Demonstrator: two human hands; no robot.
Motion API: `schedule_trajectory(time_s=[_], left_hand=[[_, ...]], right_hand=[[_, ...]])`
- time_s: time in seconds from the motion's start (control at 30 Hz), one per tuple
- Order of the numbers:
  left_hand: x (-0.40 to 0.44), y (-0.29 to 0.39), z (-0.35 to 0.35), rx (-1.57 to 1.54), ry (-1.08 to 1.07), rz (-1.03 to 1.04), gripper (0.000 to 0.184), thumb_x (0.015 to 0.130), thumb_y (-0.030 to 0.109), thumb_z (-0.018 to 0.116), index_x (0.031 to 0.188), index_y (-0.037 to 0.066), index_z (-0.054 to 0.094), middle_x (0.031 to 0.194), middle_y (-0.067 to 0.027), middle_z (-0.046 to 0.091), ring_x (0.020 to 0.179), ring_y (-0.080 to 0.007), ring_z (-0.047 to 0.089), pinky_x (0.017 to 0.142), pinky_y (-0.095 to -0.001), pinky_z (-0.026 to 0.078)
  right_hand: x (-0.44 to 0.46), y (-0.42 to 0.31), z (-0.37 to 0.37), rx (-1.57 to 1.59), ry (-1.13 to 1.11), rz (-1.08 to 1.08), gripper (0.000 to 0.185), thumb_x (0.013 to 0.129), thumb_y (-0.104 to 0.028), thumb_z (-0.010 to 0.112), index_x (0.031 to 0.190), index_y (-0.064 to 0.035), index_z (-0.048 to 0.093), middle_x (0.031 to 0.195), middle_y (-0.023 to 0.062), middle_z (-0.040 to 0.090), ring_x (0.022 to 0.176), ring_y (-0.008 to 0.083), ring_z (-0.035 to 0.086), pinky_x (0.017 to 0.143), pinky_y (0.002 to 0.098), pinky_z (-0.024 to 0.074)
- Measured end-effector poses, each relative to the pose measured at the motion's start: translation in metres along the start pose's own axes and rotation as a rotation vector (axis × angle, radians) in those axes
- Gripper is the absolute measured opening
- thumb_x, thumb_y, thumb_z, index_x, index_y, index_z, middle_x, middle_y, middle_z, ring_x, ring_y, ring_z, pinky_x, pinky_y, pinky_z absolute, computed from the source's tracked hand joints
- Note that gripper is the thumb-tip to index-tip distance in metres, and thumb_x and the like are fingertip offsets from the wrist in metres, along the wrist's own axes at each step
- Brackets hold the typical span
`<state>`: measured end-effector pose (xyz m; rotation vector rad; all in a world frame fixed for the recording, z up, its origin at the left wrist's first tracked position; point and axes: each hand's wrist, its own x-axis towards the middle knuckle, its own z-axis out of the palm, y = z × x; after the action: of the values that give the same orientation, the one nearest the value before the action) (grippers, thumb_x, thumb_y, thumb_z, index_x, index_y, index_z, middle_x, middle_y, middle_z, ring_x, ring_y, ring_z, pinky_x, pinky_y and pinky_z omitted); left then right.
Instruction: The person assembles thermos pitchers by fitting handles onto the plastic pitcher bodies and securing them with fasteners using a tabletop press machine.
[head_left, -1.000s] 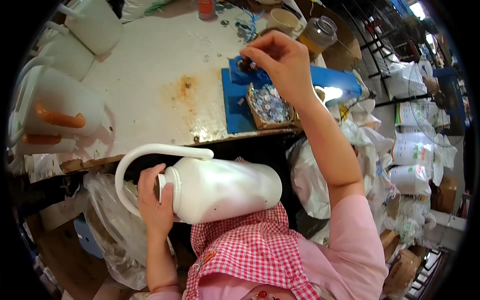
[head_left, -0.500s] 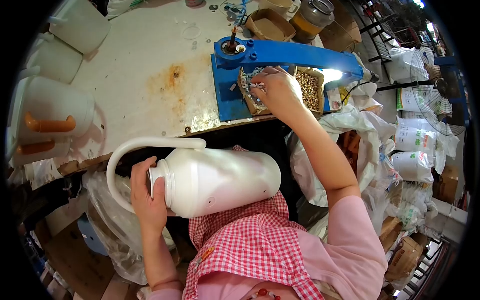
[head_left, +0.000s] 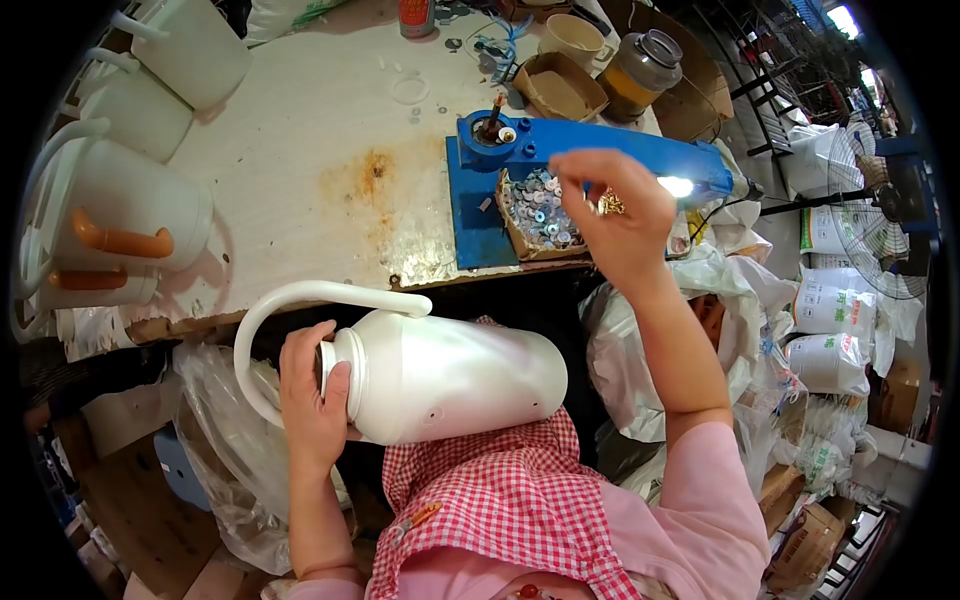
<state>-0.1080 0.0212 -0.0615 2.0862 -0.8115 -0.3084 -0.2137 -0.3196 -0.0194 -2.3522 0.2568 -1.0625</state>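
Observation:
My left hand (head_left: 316,400) grips the neck of a white plastic jug (head_left: 465,375), its thumb and fingers round the rim. The jug lies on its side across my lap, mouth to the left, with a long curved handle (head_left: 290,293) over the neck. Two small dark holes show in its wall. My right hand (head_left: 622,212) is raised over the small-parts boxes, fingers curled together; whatever they hold is hidden or too small to name. Below it lie a cardboard box of grey washer-like pieces (head_left: 540,205) and brass-coloured small parts (head_left: 612,203), partly covered by the hand.
A blue metal press (head_left: 590,135) with a lit lamp (head_left: 677,187) stands at the table's edge. White jugs, some with orange handles (head_left: 122,238), stand at left. A glass jar (head_left: 640,75) and a cardboard tray (head_left: 562,85) sit behind. Plastic bags (head_left: 640,350) hang at right.
My right hand has lifted out of the box of washer-like pieces and moved right, over the brass parts. My left hand still grips the jug. The whole view has shifted slightly.

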Motion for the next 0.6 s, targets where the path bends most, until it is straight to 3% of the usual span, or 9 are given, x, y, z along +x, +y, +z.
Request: schedule_trajectory(time_s=[0.17, 0.27, 0.47, 0.6], left_hand=[[0.003, 0.003, 0.001, 0.008, 0.001, -0.008, 0.037, 0.093, 0.025, 0.059, 0.124, 0.003, 0.058, 0.115, -0.0176, 0.056, 0.106, -0.0358, 0.055, 0.095, -0.0409, 0.043], [0.001, 0.004, -0.002, 0.009, 0.004, -0.021, 0.037, 0.093, 0.024, 0.059, 0.123, 0.003, 0.058, 0.114, -0.0175, 0.057, 0.106, -0.0357, 0.055, 0.095, -0.0410, 0.043], [0.006, 0.004, 0.000, 0.059, 0.036, 0.021, 0.033, 0.091, 0.021, 0.058, 0.119, 0.002, 0.060, 0.110, -0.0179, 0.058, 0.103, -0.0356, 0.056, 0.094, -0.0413, 0.044], [0.002, 0.014, -0.011, 0.054, 0.045, 0.011, 0.026, 0.090, 0.017, 0.057, 0.111, 0.002, 0.060, 0.107, -0.0172, 0.058, 0.101, -0.0332, 0.056, 0.092, -0.0397, 0.044]], right_hand=[[0.055, 0.007, 0.021, 0.046, 0.160, -0.265, 0.012, 0.076, 0.002, 0.072, 0.083, -0.0068, 0.068, 0.088, 0.0029, 0.073, 0.073, 0.0187, 0.070, 0.060, 0.0278, 0.0531], [0.064, 0.023, 0.035, -0.217, 0.156, -0.543, 0.014, 0.071, -0.005, 0.074, 0.077, -0.0105, 0.063, 0.088, -0.0019, 0.072, 0.069, 0.0183, 0.068, 0.057, 0.0279, 0.0515], [0.064, 0.019, 0.028, -0.393, 0.086, -0.657, 0.012, 0.071, -0.007, 0.071, 0.080, -0.0115, 0.064, 0.092, -0.0026, 0.072, 0.068, 0.0148, 0.067, 0.056, 0.0284, 0.0509], [0.062, 0.014, 0.023, -0.350, 0.084, -0.650, 0.013, 0.072, -0.004, 0.072, 0.082, -0.0096, 0.065, 0.091, -0.0004, 0.072, 0.068, 0.0182, 0.066, 0.057, 0.0291, 0.0511]])
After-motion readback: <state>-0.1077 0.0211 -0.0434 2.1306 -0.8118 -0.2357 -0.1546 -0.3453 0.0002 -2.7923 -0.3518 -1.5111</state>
